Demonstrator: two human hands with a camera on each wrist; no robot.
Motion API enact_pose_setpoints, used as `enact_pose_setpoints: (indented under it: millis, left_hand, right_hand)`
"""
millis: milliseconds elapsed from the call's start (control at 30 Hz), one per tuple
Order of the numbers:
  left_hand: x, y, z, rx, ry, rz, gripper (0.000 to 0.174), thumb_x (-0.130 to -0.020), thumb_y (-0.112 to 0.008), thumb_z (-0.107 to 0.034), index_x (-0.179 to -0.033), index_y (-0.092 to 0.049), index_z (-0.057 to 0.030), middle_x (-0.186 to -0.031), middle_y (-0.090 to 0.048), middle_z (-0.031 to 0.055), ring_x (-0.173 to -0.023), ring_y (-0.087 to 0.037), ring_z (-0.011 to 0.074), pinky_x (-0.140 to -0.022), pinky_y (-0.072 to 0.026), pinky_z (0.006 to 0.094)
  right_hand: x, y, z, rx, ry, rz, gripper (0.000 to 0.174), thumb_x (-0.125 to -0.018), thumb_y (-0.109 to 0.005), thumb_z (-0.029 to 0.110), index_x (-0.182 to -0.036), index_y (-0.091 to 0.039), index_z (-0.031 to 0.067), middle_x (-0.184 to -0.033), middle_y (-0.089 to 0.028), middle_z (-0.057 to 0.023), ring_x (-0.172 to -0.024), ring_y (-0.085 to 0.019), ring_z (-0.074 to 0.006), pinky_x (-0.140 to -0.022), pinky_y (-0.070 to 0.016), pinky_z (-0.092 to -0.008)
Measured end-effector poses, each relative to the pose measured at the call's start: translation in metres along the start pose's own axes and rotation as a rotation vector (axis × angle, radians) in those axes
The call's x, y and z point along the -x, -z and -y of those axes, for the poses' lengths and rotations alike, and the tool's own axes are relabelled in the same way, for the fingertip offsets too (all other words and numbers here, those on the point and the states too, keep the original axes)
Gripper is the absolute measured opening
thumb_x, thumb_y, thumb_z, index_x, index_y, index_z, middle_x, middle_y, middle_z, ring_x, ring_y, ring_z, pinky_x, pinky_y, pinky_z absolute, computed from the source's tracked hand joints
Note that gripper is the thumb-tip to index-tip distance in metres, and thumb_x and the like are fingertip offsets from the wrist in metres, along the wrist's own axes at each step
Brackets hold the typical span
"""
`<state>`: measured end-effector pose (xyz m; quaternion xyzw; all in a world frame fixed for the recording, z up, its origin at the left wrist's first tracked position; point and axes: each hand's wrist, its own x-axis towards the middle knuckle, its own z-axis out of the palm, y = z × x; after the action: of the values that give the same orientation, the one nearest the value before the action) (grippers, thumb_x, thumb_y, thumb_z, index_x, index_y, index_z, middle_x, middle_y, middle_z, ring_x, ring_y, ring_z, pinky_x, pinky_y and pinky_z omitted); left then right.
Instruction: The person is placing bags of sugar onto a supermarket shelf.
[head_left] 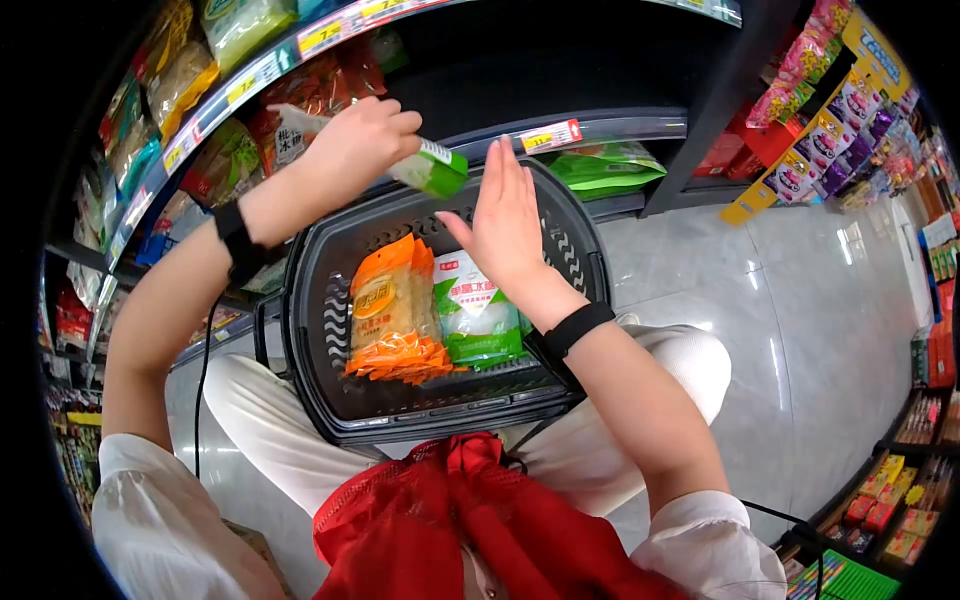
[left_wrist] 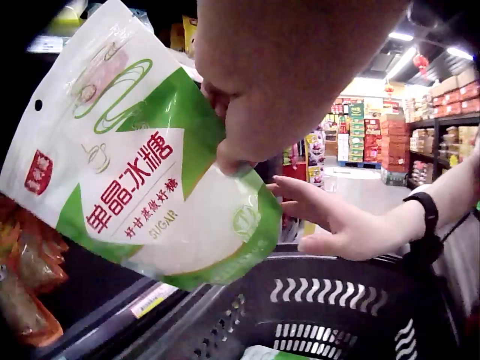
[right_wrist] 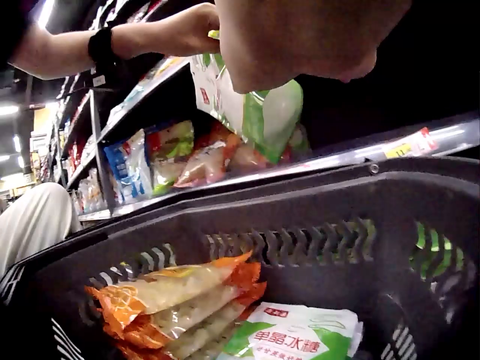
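Observation:
My left hand (head_left: 365, 140) grips a white-and-green bag of rock sugar (left_wrist: 142, 165) by its edge, its thumb on the green part of the pouch. In the head view the bag (head_left: 435, 168) is seen edge-on above the far side of the black shopping basket (head_left: 375, 428). My right hand (head_left: 505, 225) is raised beside the bag's bottom end, fingers straight and holding nothing. Inside the basket lie several orange-ended clear bags (head_left: 395, 305) stacked together. Beside them rests another white-and-green rock sugar bag (head_left: 478, 315).
The basket stands between the person's knees, close against the lower shelf edge (head_left: 640, 125) with its price tags. More bagged goods (head_left: 225, 165) fill the shelves at left. A green package (head_left: 610, 168) lies on the lower shelf. Hanging sweets (head_left: 830, 140) are at right.

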<state>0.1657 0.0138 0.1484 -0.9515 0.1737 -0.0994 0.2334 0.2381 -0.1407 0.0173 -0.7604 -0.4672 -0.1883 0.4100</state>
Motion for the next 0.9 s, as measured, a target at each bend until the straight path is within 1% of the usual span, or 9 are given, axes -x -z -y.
enact_pose_setpoints:
  millis: [133,167,300,533,567,633,800,867,900]
  left_hand:
    - [0.033,0.018,-0.039,0.034,-0.018,-0.063,0.006,-0.061,-0.055,-0.012,-0.066,-0.056,-0.0093,-0.074,-0.048,0.001,-0.076,-0.049,0.0172,-0.067,-0.039,0.028]
    - [0.04,0.02,-0.048,0.06,-0.011,-0.056,0.005,-0.061,-0.054,-0.012,-0.065,-0.056,-0.0097,-0.073,-0.048,0.0007,-0.076,-0.049,0.0165,-0.068,-0.039,0.0279]
    - [0.067,0.009,-0.075,0.181,0.047,-0.087,0.003,-0.06,-0.055,-0.011,-0.063,-0.056,-0.0112,-0.07,-0.048,-0.0001,-0.073,-0.05,0.0157,-0.069,-0.0387,0.0274]
    - [0.086,-0.01,-0.082,0.295,0.171,0.001,0.023,-0.063,-0.057,-0.011,-0.086,-0.06,-0.0085,-0.082,-0.052,0.0029,-0.083,-0.051,0.019,-0.078,-0.0384,0.0315]
    - [0.088,-0.013,-0.08,0.359,0.301,-0.133,0.033,-0.065,-0.059,-0.01,-0.097,-0.056,-0.0075,-0.093,-0.052,0.0057,-0.091,-0.05,0.022,-0.083,-0.0375,0.0334]
    - [0.098,-0.016,-0.076,0.453,0.517,-0.134,0.064,-0.071,-0.063,-0.011,-0.127,-0.033,-0.0057,-0.126,-0.04,0.0151,-0.116,-0.038,0.0312,-0.097,-0.0301,0.0376]
    - [0.137,-0.068,-0.093,0.862,0.889,-0.185,0.077,-0.082,-0.058,-0.025,-0.135,-0.008,0.0007,-0.137,-0.019,0.0231,-0.128,-0.02,0.0324,-0.103,-0.0202,0.0376]
    - [0.142,-0.07,-0.096,1.914,1.278,0.012,0.083,-0.082,-0.056,-0.037,-0.135,-0.005,0.0019,-0.138,-0.015,0.0211,-0.128,-0.02,0.0292,-0.103,-0.0191,0.039]
    - [0.141,-0.067,-0.098,1.946,1.405,-0.002,0.088,-0.081,-0.055,-0.042,-0.135,-0.001,0.0011,-0.138,-0.017,0.0185,-0.127,-0.021,0.0265,-0.102,-0.0208,0.0406]
  right_hand:
    - [0.007,0.009,0.035,-0.075,-0.025,0.252,0.083,-0.064,-0.071,0.026,-0.125,-0.026,-0.009,-0.115,-0.048,-0.021,-0.106,-0.048,-0.0306,-0.098,-0.0274,-0.0458]
    - [0.012,0.012,0.044,-0.074,-0.031,0.197,0.071,-0.06,-0.072,0.025,-0.116,-0.042,-0.0061,-0.094,-0.059,-0.018,-0.09,-0.057,-0.029,-0.093,-0.0345,-0.0421]
    - [0.019,0.019,0.054,-0.151,0.014,0.531,0.042,-0.056,-0.073,0.025,-0.088,-0.061,0.0006,-0.069,-0.06,-0.0172,-0.069,-0.06,-0.0316,-0.072,-0.0469,-0.0372]
    - [0.023,0.007,0.056,-0.317,-0.241,0.848,0.042,-0.064,-0.069,0.025,-0.095,-0.059,-0.0002,-0.077,-0.062,-0.0158,-0.076,-0.062,-0.0264,-0.064,-0.0503,-0.0354]
    - [0.024,0.005,0.054,-0.304,-0.239,0.851,0.042,-0.064,-0.069,0.025,-0.095,-0.059,-0.0002,-0.077,-0.062,-0.0158,-0.076,-0.062,-0.0264,-0.064,-0.0503,-0.0354]
    - [0.028,0.008,0.055,-0.876,-0.866,0.905,0.04,-0.074,-0.064,0.03,-0.103,-0.057,0.0035,-0.088,-0.062,-0.0114,-0.078,-0.063,-0.0209,-0.06,-0.0525,-0.0309]
    - [0.029,0.008,0.059,-1.194,-1.265,0.813,0.044,-0.081,-0.055,0.039,-0.113,-0.047,0.0091,-0.1,-0.058,-0.0073,-0.079,-0.062,-0.0169,-0.057,-0.0526,-0.0269]
    - [0.032,0.001,0.061,-1.139,-1.384,0.785,0.046,-0.078,-0.058,0.04,-0.112,-0.049,0.0104,-0.098,-0.057,-0.0049,-0.078,-0.059,-0.016,-0.056,-0.0513,-0.0275]
    - [0.037,-0.007,0.056,-1.143,-1.385,0.845,0.046,-0.078,-0.059,0.041,-0.111,-0.048,0.0109,-0.098,-0.056,-0.0043,-0.077,-0.058,-0.0156,-0.054,-0.0504,-0.0259]
